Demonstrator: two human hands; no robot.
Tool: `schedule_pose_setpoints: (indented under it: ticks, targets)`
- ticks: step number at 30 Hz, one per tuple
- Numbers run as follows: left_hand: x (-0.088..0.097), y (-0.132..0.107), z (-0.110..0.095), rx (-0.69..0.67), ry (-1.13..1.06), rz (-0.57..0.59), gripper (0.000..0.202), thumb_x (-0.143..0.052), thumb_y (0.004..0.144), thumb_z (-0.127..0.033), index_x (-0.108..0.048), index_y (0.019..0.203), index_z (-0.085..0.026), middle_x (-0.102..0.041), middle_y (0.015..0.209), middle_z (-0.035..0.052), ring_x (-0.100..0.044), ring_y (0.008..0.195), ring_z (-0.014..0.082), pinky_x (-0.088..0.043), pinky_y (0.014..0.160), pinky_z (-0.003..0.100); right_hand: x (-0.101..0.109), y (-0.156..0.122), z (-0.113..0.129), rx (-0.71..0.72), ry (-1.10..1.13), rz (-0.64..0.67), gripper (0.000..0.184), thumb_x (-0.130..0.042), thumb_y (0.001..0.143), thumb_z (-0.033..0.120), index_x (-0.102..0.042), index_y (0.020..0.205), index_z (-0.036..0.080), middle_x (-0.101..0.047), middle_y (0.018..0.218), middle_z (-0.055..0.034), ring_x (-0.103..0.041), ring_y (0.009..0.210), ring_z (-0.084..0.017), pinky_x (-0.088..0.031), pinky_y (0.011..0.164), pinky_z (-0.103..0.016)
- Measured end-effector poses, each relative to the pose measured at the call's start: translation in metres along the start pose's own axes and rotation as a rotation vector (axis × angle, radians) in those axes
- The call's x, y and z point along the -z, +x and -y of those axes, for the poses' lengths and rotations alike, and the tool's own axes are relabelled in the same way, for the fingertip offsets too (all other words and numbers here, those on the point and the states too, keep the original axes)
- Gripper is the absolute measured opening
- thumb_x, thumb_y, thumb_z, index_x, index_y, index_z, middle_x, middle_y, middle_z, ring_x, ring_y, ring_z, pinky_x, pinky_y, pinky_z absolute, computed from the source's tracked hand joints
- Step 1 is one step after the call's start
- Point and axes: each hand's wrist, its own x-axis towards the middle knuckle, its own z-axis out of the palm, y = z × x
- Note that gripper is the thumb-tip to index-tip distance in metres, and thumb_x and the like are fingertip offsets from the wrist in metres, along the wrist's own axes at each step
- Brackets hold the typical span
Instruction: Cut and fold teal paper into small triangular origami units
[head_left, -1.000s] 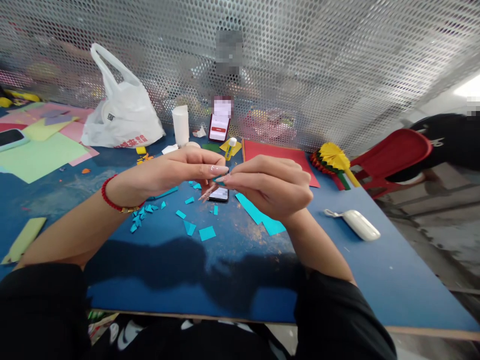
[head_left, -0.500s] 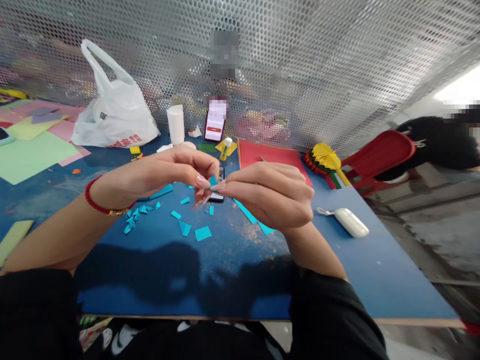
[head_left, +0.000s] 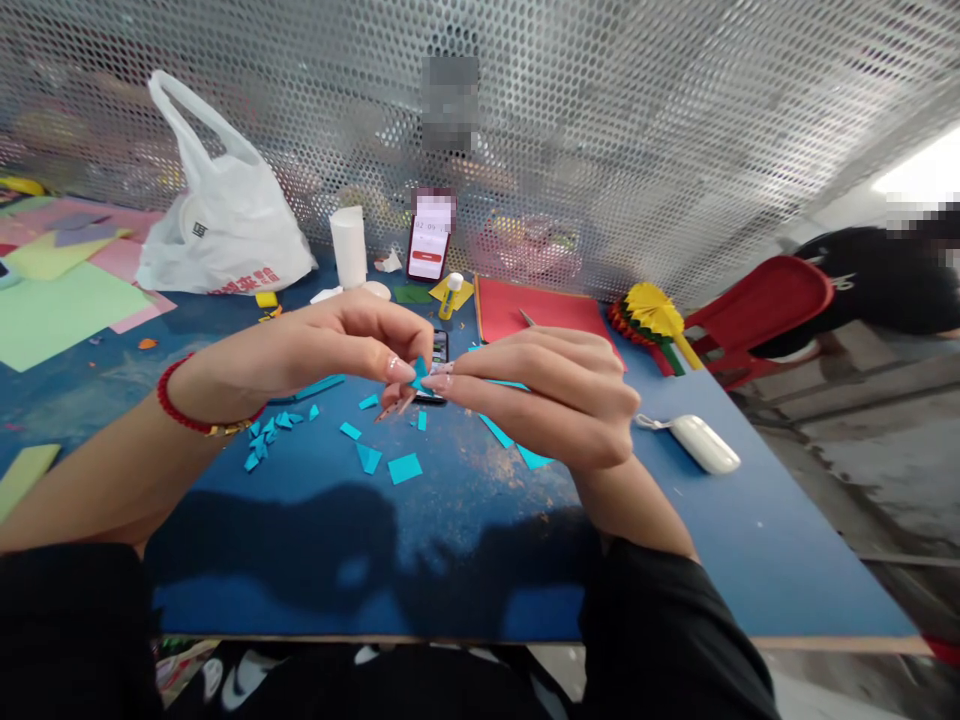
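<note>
A small folded piece of blue paper [head_left: 420, 376] is pinched between the fingertips of both hands, above the table. My left hand [head_left: 352, 345] grips it from the left, with a red bracelet on that wrist. From the right, my right hand [head_left: 544, 395] holds its other side between thumb and fingers. Below lie loose blue paper pieces, among them a rectangle [head_left: 405, 468] and a folded triangle [head_left: 368, 458]. A cluster of small folded blue pieces [head_left: 262, 440] rests beyond my left forearm. Partly hidden behind the fingers is a phone [head_left: 441, 350].
A white plastic bag [head_left: 225, 220], a white roll [head_left: 348, 248], an upright phone [head_left: 430, 240] and a glue stick [head_left: 451, 296] stand along the mesh. Red paper [head_left: 517, 305], a yellow paper flower [head_left: 651, 310] and a white case [head_left: 703, 444] are at right. A person sits beyond.
The blue paper piece has turned between my fingertips and shows more of its surface. My right hand has shifted slightly right, and the view has moved a little.
</note>
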Motion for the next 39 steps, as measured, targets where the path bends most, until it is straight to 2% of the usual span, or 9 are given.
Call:
schedule_pose_setpoints:
  ticks: [4,11,15,19,23,28,35,39]
  targets:
    - [0.000,0.002,0.000,0.004,0.039,-0.022,0.017,-0.064,0.085,-0.016,-0.065,0.069,-0.017,-0.064,0.063,0.0009,-0.058,0.060,0.0120,-0.046,0.057,0.020,-0.003,-0.001,0.002,-0.061,-0.012,0.005,0.019,-0.059,0.106,0.011,-0.077,0.103,0.016,-0.081,0.097,-0.0058,-0.075,0.076,-0.014,-0.058,0.064,-0.027]
    - [0.004,0.004,0.003,0.001,0.168,-0.060,0.020,-0.066,0.085,-0.020,-0.061,0.067,-0.016,-0.063,0.062,0.0005,-0.058,0.059,0.0116,-0.043,0.055,0.020,-0.011,-0.002,0.004,-0.358,0.145,-0.007,0.011,-0.071,0.102,0.011,-0.078,0.096,0.018,-0.080,0.093,-0.0014,-0.075,0.081,-0.010,-0.058,0.071,-0.020]
    - [0.005,0.004,0.006,0.007,0.201,-0.085,0.016,-0.062,0.084,-0.019,-0.062,0.068,-0.016,-0.063,0.063,-0.0001,-0.058,0.058,0.0106,-0.041,0.054,0.019,-0.012,-0.001,0.003,-0.420,0.223,-0.005,0.012,-0.072,0.101,0.011,-0.078,0.094,0.018,-0.080,0.093,-0.0014,-0.076,0.083,-0.010,-0.059,0.074,-0.020]
    - [0.008,0.004,0.011,0.025,0.305,-0.079,0.016,-0.062,0.084,-0.021,-0.062,0.068,-0.017,-0.062,0.064,0.0001,-0.056,0.060,0.0116,-0.042,0.055,0.022,-0.013,-0.001,0.002,-0.513,0.255,0.056,0.013,-0.073,0.099,0.009,-0.080,0.091,0.017,-0.080,0.089,-0.0013,-0.074,0.080,-0.011,-0.057,0.073,-0.022]
    - [0.010,0.002,0.017,0.069,0.457,-0.060,0.017,-0.062,0.084,-0.026,-0.061,0.068,-0.018,-0.058,0.064,-0.0010,-0.048,0.057,0.0122,-0.034,0.050,0.024,-0.017,-0.002,0.001,-0.712,0.422,0.126,0.012,-0.075,0.092,0.005,-0.081,0.089,0.015,-0.081,0.085,-0.0021,-0.073,0.075,-0.012,-0.056,0.070,-0.022]
    - [0.006,0.003,0.019,0.096,0.548,-0.042,0.017,-0.063,0.083,-0.027,-0.061,0.069,-0.018,-0.054,0.060,-0.0022,-0.046,0.053,0.0120,-0.033,0.050,0.023,-0.020,-0.003,-0.004,-0.940,0.626,0.187,0.009,-0.076,0.086,0.007,-0.082,0.082,0.012,-0.080,0.075,-0.0029,-0.075,0.069,-0.012,-0.054,0.064,-0.020]
    - [0.003,0.003,0.016,0.100,0.593,-0.006,0.023,-0.061,0.093,-0.034,-0.069,0.080,-0.017,-0.067,0.071,0.0003,-0.057,0.062,0.0132,-0.039,0.055,0.023,-0.016,-0.005,-0.011,-1.020,0.724,0.223,0.006,-0.082,0.084,0.015,-0.083,0.079,0.011,-0.079,0.070,-0.0050,-0.075,0.065,-0.015,-0.055,0.059,-0.021]
    - [0.003,0.004,0.019,0.047,0.553,-0.029,0.030,-0.070,0.095,-0.041,-0.067,0.077,-0.017,-0.065,0.069,0.0001,-0.055,0.062,0.0126,-0.038,0.056,0.023,-0.015,-0.003,-0.009,-1.022,0.728,0.207,0.004,-0.083,0.082,0.014,-0.083,0.079,0.011,-0.080,0.072,-0.0051,-0.075,0.067,-0.015,-0.057,0.061,-0.020]
